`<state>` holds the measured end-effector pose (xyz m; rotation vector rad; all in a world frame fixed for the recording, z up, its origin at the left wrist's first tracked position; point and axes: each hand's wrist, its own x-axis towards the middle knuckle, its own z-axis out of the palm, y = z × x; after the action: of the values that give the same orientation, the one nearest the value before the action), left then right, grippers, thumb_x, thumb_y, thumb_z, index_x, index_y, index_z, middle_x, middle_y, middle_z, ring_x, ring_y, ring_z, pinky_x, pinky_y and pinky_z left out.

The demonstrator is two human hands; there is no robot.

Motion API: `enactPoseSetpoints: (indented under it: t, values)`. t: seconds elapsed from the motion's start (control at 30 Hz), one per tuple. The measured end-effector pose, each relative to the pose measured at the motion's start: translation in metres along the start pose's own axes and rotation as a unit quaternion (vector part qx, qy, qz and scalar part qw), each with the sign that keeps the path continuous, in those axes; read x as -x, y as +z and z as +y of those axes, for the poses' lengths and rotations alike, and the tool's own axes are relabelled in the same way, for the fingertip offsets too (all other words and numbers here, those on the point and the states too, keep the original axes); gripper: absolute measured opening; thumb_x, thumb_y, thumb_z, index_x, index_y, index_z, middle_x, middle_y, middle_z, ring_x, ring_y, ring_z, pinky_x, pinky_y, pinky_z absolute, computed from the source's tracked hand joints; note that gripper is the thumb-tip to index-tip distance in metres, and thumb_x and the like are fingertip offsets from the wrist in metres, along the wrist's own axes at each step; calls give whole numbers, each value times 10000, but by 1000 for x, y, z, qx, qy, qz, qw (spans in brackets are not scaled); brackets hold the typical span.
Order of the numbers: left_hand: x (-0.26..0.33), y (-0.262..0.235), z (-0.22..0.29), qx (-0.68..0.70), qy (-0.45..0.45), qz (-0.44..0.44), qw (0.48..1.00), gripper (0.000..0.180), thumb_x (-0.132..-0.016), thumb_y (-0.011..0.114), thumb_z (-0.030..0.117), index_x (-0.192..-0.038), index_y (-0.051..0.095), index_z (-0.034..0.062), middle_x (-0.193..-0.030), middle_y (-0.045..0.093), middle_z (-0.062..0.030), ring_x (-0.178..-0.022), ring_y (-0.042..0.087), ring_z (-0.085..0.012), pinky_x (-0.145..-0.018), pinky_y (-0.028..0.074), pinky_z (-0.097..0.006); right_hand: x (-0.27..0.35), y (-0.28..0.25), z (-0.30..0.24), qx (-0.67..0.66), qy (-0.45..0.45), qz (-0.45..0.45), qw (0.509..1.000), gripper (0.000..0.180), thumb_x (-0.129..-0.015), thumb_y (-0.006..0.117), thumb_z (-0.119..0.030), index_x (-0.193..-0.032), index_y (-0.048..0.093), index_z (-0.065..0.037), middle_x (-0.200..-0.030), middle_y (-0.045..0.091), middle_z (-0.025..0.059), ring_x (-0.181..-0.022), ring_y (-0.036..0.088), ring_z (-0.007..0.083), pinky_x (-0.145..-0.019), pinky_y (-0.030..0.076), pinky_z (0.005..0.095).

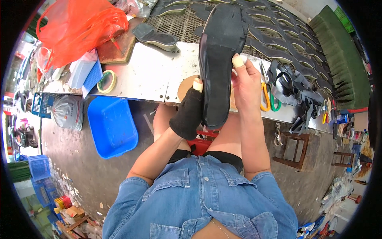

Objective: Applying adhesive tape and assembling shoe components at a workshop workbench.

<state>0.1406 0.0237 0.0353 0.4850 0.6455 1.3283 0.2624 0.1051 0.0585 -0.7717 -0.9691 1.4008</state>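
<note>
A long black shoe sole (217,67) is held up in front of me, over the near edge of the worktable. My left hand (187,113), in a black fingerless glove with a pale cover on the thumb, grips its lower left side. On its right edge my bare right hand (247,81) pinches it, the thumb wrapped in a pale yellow cover. Fingers behind the sole are hidden. Beside my right hand lie orange-handled scissors (265,97) and green-handled scissors (274,101). A round tan disc (186,88) sits partly behind the sole.
Several soles (278,36) cover a perforated rack beyond the table, and one more sole (155,36) rests at left. Black straps (292,83) pile at right. A red plastic bag (79,32) and a tape roll (107,81) occupy the left. A blue basin (112,125) stands below.
</note>
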Motion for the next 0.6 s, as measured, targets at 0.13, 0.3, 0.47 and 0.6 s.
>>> enactPoseSetpoints:
  t: [0.13,0.3,0.47,0.6]
  values:
    - [-2,-8,-2,26,-7,-11,1000,508,-1009,338,464,-1261,488,49,-1105,616,-61,-941,627,-127,-801,532,-271,-2,-1,5,39,-15,-22,999,163,-897,647,-194,-908,658,-32,-761,617,-16,-659,532,56,-617,415,216]
    - [-4,-12,-3,55,1,3,998,480,-1010,358,442,-1259,489,53,-1109,615,-63,-964,622,-132,-813,528,-269,13,-3,2,34,52,-87,994,173,-893,642,-155,-1009,650,-26,-890,664,23,-815,595,73,-720,469,222]
    - [-16,-39,2,-262,80,36,961,416,-1010,408,372,-1239,516,42,-1128,623,-81,-996,619,-175,-860,513,-295,-4,-30,7,78,46,-71,993,256,-898,632,-175,-1108,606,-32,-1013,638,48,-894,613,127,-732,493,273]
    - [-7,-68,52,-307,19,-69,949,477,-993,440,352,-1330,462,15,-1202,603,-160,-1050,616,-215,-926,505,-346,-19,-52,-27,-3,71,-45,996,392,-851,684,-146,-1200,542,-41,-1090,622,49,-954,616,164,-764,509,318]
